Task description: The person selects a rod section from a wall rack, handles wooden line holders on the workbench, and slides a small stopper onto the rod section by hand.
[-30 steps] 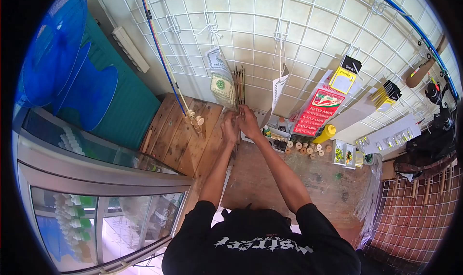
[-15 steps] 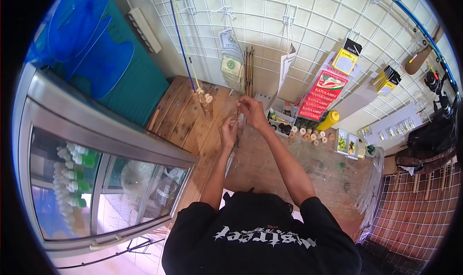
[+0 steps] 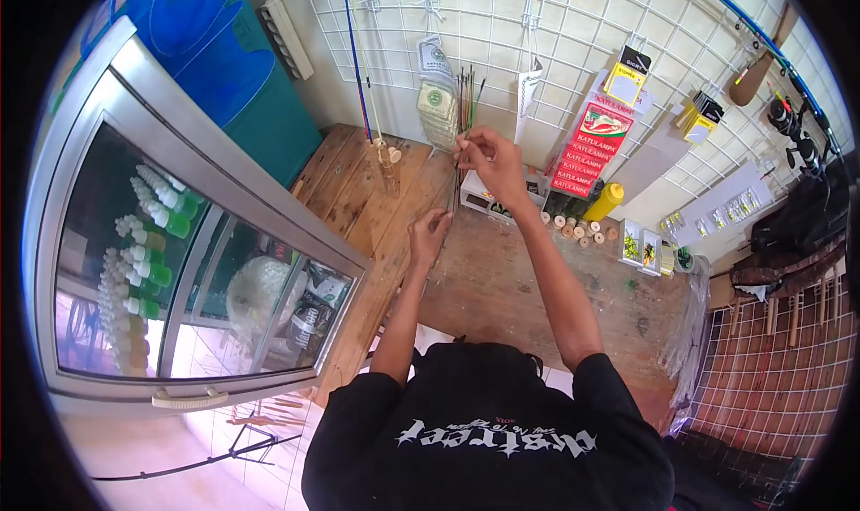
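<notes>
My right hand [image 3: 491,159] is raised near a bundle of thin upright sticks [image 3: 465,99] by the wall grid, its fingers pinched; what they hold is too small to make out. Lower and to the left, my left hand [image 3: 428,235] is above the table edge with thumb and fingertips together, and anything between them is too fine to tell. Behind my right hand hang packets in clear plastic [image 3: 437,108]. A white tray [image 3: 475,197] with small bottles is partly hidden by my right forearm.
A glass-doored cabinet [image 3: 358,274] stands at left. On the wooden table [image 3: 502,269] are wooden spools [image 3: 582,231], a yellow bottle [image 3: 605,201] and small lure boxes [image 3: 639,247]. Red packets [image 3: 587,153] hang on the white grid [image 3: 573,14]. Rods [image 3: 360,63] stand in a wooden holder [image 3: 387,172].
My hands were together by the sticks and have moved apart, the right one up and forward, the left one lower. The view has shifted, showing more of the cabinet.
</notes>
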{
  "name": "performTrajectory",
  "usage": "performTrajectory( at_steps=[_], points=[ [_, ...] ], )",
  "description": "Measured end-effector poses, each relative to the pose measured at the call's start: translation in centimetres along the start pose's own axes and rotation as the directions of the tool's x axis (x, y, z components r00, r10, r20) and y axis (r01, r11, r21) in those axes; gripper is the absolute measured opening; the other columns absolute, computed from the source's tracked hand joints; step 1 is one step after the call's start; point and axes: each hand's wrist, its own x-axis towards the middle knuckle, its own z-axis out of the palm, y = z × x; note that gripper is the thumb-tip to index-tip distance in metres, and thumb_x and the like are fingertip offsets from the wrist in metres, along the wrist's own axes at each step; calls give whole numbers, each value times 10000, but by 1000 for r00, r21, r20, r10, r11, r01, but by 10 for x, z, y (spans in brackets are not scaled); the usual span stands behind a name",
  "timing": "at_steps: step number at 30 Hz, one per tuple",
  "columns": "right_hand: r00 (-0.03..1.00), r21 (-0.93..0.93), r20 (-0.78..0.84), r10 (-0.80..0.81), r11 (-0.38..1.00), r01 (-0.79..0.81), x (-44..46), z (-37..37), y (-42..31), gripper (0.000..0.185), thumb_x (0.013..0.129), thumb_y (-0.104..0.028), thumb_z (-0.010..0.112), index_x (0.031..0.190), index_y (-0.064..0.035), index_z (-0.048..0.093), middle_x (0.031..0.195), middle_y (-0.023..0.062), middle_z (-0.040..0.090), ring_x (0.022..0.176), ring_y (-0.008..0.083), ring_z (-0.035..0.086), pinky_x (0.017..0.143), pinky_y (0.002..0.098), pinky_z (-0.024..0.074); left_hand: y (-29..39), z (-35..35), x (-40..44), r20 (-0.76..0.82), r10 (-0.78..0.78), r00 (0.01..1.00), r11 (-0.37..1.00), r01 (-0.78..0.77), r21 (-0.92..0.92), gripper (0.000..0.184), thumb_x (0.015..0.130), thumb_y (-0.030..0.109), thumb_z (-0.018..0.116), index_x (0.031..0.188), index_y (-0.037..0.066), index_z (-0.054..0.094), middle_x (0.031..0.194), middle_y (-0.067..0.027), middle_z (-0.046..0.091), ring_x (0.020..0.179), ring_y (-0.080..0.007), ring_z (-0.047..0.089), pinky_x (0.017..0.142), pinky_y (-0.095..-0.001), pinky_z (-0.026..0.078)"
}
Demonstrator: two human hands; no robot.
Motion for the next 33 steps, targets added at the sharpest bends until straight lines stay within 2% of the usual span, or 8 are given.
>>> performTrajectory(
  at_steps=[4,10,13,15,18,25,29,33],
  points=[
    [999,17,-20,-25,1000,26,0,-5,-20,123,912,-51,574,978,48,602,874,101,682,801,155,666,655,287,594,7,-6,-8,2,148,989,975,-146,166,177,834,91,702,971,-17,677,790,-108,689,710,-110,626,662,-268,489],
    [999,75,15,-43,996,42,3,-22,-70,121,920,-49,560,993,38,599,908,111,675,806,154,670,671,291,599,16,-7,-29,-58,-58,997,974,44,-223,214,831,86,711,1025,6,668,841,-75,698,798,-105,638,690,-265,509],
    [994,144,20,-110,984,106,5,-35,-94,128,919,-44,556,1010,39,593,914,119,674,810,162,670,685,303,601,-6,-16,-40,11,-121,993,975,121,-186,227,833,85,712,1041,4,669,849,-59,694,797,-97,632,703,-244,502],
    [995,114,33,-90,990,85,4,-45,-113,142,917,-47,559,1020,46,588,943,129,667,826,170,668,703,314,603,-26,-19,-45,100,-50,994,999,51,-7,222,841,86,704,1044,1,673,853,-58,691,779,-79,615,689,-235,495],
    [994,69,-10,-113,991,114,4,-58,-135,192,921,-73,560,1052,67,574,993,158,650,850,193,668,719,322,604,-14,-25,-55,148,-23,989,999,29,-36,207,860,100,687,1046,9,683,827,-41,688,753,-66,598,658,-231,485],
    [983,116,-121,-140,981,154,-7,-78,-137,316,933,-165,572,1170,42,544,1038,200,647,917,219,657,811,323,566,36,-35,-54,112,-42,993,997,35,69,207,855,116,687,1046,36,702,738,-67,664,667,-66,559,579,-252,445],
    [995,134,-97,-4,991,17,-33,-83,-96,375,941,-191,562,1271,-31,482,1128,165,633,955,207,642,831,313,525,71,-27,-50,88,51,995,996,-57,72,218,852,90,675,1062,36,698,717,-82,631,632,-82,546,558,-264,433],
    [968,36,140,206,976,-213,-75,-73,-17,428,938,-181,540,1324,-54,404,1116,125,616,979,202,619,810,320,506,109,-22,-43,142,176,974,977,-191,94,232,859,60,650,1087,32,684,737,-89,617,636,-107,560,559,-270,432]
  ],
)
